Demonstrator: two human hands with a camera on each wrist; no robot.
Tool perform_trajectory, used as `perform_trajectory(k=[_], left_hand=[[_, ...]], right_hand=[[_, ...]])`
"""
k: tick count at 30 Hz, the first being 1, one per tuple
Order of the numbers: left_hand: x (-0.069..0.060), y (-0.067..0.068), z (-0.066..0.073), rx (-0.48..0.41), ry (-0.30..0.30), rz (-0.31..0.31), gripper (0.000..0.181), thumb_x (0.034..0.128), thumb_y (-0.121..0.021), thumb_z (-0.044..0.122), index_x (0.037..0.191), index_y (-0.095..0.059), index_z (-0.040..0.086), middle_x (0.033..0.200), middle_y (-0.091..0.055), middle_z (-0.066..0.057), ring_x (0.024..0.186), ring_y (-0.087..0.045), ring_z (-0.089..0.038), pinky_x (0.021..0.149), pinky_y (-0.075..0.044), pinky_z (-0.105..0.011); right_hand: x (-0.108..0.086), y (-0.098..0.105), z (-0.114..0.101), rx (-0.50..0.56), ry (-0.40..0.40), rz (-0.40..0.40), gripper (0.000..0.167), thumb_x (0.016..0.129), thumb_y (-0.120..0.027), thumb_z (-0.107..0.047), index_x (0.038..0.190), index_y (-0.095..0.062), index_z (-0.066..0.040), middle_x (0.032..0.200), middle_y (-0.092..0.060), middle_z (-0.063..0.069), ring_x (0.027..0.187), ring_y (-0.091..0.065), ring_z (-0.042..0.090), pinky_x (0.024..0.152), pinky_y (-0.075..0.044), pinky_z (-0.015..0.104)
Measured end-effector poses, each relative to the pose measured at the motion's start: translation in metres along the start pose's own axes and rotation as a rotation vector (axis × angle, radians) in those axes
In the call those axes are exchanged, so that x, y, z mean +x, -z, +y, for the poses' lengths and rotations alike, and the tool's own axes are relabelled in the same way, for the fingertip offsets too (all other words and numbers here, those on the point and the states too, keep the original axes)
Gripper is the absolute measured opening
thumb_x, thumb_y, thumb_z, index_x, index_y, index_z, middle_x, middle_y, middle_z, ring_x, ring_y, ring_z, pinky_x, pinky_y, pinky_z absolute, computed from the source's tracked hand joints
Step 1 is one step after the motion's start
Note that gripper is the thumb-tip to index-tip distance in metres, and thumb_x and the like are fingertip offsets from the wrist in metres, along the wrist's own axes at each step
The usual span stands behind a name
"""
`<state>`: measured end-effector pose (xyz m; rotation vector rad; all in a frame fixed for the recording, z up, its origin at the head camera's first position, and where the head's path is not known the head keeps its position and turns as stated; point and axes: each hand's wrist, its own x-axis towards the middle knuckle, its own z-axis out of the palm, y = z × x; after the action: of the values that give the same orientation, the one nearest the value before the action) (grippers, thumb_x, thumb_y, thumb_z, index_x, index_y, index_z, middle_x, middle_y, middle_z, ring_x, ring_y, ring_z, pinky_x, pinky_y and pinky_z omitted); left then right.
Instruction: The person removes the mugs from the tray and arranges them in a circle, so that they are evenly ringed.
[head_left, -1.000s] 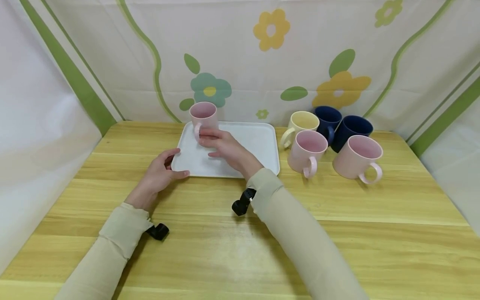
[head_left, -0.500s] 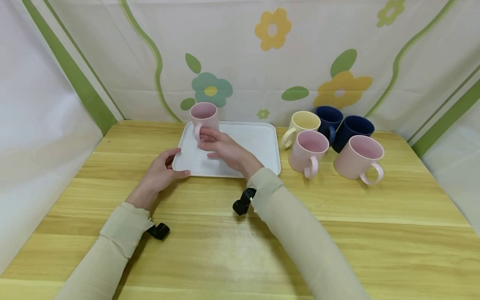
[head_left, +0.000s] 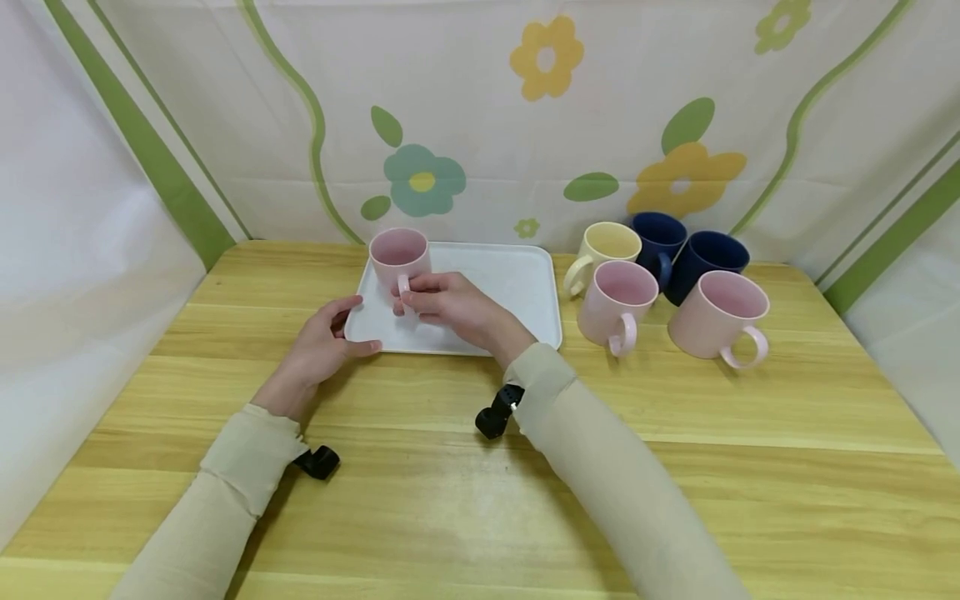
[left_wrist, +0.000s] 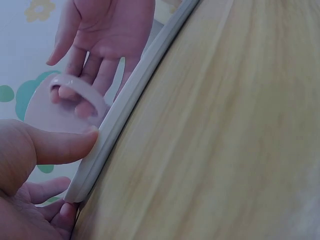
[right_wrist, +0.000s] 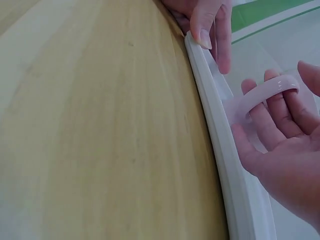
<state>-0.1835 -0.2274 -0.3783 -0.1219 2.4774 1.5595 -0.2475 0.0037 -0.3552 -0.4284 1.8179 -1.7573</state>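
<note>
A pink mug [head_left: 394,265] stands upright at the back left part of a white tray [head_left: 510,287]. My right hand [head_left: 467,307] has its fingers through the mug's handle [right_wrist: 272,91]. In the right wrist view the thumb stays apart from that handle. My left hand [head_left: 318,343] holds the tray's near left corner. Its thumb [left_wrist: 70,146] lies against the tray rim [left_wrist: 122,107] and the fingers are at the left edge. Parts of the mug's base are hidden by the right hand's fingers.
Right of the tray stand a cream mug [head_left: 609,242], two navy mugs [head_left: 657,233] and two more pink mugs [head_left: 611,312], close together. A flowered cloth [head_left: 487,108] rises behind the wooden table [head_left: 420,500].
The pink mug has come nearer to me and slightly left, with its handle turned more towards me. My right hand has moved nearer with it. The left hand and the tray look unmoved.
</note>
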Motion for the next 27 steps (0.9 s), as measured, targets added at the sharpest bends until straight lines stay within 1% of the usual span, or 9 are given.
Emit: perform_trajectory(k=[3, 7, 9, 10, 12, 15, 19, 22, 27], left_hand=[[0.000, 0.000, 0.000, -0.003, -0.004, 0.000, 0.093, 0.0946, -0.079, 0.009, 0.169, -0.023, 0.007, 0.172, -0.029, -0.023, 0.152, -0.037, -0.041, 0.127, -0.033, -0.053], [0.001, -0.001, -0.001, -0.013, -0.007, 0.001, 0.094, 0.0938, -0.079, 0.008, 0.169, -0.023, 0.006, 0.172, -0.029, -0.023, 0.152, -0.037, -0.041, 0.127, -0.033, -0.053], [0.002, 0.000, -0.001, -0.013, -0.009, 0.002, 0.094, 0.0934, -0.079, 0.007, 0.169, -0.023, 0.006, 0.172, -0.029, -0.024, 0.152, -0.037, -0.040, 0.127, -0.034, -0.053], [0.002, 0.000, -0.002, -0.013, -0.010, 0.001, 0.095, 0.0933, -0.080, 0.007, 0.169, -0.023, 0.006, 0.172, -0.029, -0.024, 0.152, -0.038, -0.040, 0.127, -0.034, -0.053], [0.002, 0.001, -0.002, -0.011, -0.011, 0.001, 0.095, 0.0933, -0.079, 0.007, 0.169, -0.023, 0.006, 0.172, -0.029, -0.024, 0.152, -0.037, -0.040, 0.127, -0.034, -0.053], [0.002, 0.001, -0.001, -0.012, -0.009, -0.004, 0.095, 0.0936, -0.079, 0.007, 0.169, -0.022, 0.006, 0.172, -0.028, -0.024, 0.152, -0.036, -0.040, 0.127, -0.033, -0.053], [0.001, 0.001, 0.000, -0.008, 0.000, -0.006, 0.094, 0.0943, -0.079, 0.009, 0.170, -0.023, 0.007, 0.173, -0.029, -0.022, 0.150, -0.037, -0.039, 0.127, -0.032, -0.052], [0.000, 0.002, 0.000, -0.004, 0.001, -0.008, 0.094, 0.0943, -0.079, 0.010, 0.170, -0.023, 0.008, 0.172, -0.030, -0.021, 0.149, -0.037, -0.039, 0.126, -0.033, -0.051], [0.001, 0.002, -0.002, -0.005, -0.002, -0.018, 0.095, 0.0938, -0.080, 0.010, 0.170, -0.023, 0.008, 0.173, -0.028, -0.020, 0.151, -0.036, -0.038, 0.128, -0.032, -0.052]], right_hand=[[-0.004, 0.001, 0.003, 0.058, -0.004, -0.003, 0.032, 0.109, -0.060, -0.016, 0.132, -0.070, 0.002, 0.112, -0.078, 0.012, 0.106, -0.073, 0.012, 0.115, -0.051, 0.041], [-0.010, 0.001, 0.005, 0.140, -0.022, 0.006, 0.032, 0.109, -0.060, -0.015, 0.126, -0.070, 0.010, 0.094, -0.077, 0.006, 0.088, -0.077, 0.013, 0.097, -0.059, 0.030], [-0.013, 0.000, 0.005, 0.166, -0.034, 0.023, 0.031, 0.109, -0.061, -0.015, 0.121, -0.071, 0.012, 0.086, -0.074, 0.003, 0.082, -0.076, 0.013, 0.088, -0.060, 0.026], [-0.015, 0.000, 0.006, 0.180, -0.037, 0.033, 0.030, 0.108, -0.062, -0.015, 0.119, -0.072, 0.012, 0.085, -0.074, 0.002, 0.080, -0.075, 0.013, 0.085, -0.060, 0.024], [-0.019, -0.001, 0.006, 0.197, -0.036, 0.061, 0.027, 0.108, -0.063, -0.014, 0.112, -0.073, 0.010, 0.081, -0.072, 0.002, 0.078, -0.073, 0.013, 0.081, -0.060, 0.023], [-0.027, 0.000, 0.007, 0.238, -0.022, 0.107, 0.023, 0.107, -0.064, -0.013, 0.100, -0.076, 0.005, 0.077, -0.070, 0.002, 0.078, -0.072, 0.013, 0.079, -0.059, 0.023], [-0.037, 0.001, 0.007, 0.293, 0.000, 0.155, 0.027, 0.106, -0.066, -0.013, 0.083, -0.077, -0.003, 0.079, -0.073, 0.004, 0.079, -0.074, 0.014, 0.081, -0.062, 0.024], [-0.046, 0.001, 0.006, 0.320, 0.023, 0.182, 0.028, 0.105, -0.067, -0.013, 0.080, -0.078, -0.005, 0.083, -0.075, 0.004, 0.079, -0.075, 0.015, 0.083, -0.062, 0.026], [-0.064, 0.002, 0.003, 0.348, 0.076, 0.221, 0.029, 0.105, -0.067, -0.010, 0.079, -0.079, -0.007, 0.080, -0.074, 0.004, 0.078, -0.073, 0.015, 0.084, -0.063, 0.028]])
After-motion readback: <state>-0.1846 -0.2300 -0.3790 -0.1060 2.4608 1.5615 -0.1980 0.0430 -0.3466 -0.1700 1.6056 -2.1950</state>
